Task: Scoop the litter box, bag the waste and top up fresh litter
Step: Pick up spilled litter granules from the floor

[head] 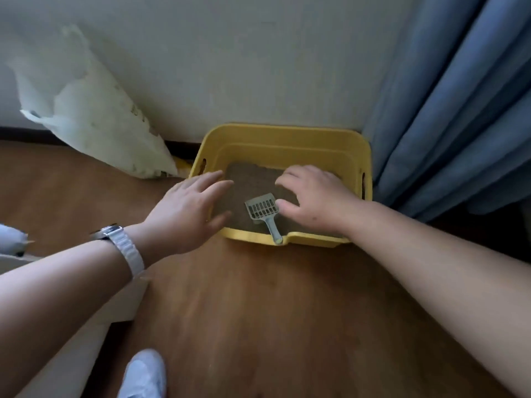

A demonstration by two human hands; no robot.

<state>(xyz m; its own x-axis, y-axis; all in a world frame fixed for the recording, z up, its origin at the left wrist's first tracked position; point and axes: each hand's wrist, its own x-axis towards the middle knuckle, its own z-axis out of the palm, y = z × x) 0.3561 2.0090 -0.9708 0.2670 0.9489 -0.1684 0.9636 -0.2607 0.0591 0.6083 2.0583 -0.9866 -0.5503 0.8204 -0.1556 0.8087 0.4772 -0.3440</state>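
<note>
At the bottom centre of the frame, a pale shoe [143,374] on the wooden floor [258,311]. Higher up at centre left, the left hand [186,208], with a white-strapped watch [123,248] on its wrist, palm down over the near left corner of the yellow litter box [287,139], fingers straight and spread, holding nothing. At centre right, the right hand [313,196], palm down above the brown litter [253,179], fingers loosely curved, nothing in its hold either. Between the two hands, the grey slotted scoop [263,214]: head flat on the litter, handle running down and slightly right, its end resting in a notch of the near rim. Long axis therefore almost straight toward the bottom of the frame. Right thumb just beside the head's right edge, contact impossible to tell; handle below and left of that thumb. Clearly the nearer of the two, the right hand; probably a short drop toward the near rim needed to close round the handle. Farther back at upper left, a white sack [94,116] propped against the wall; at upper right, blue curtain [459,110] folds beside the box.
</note>
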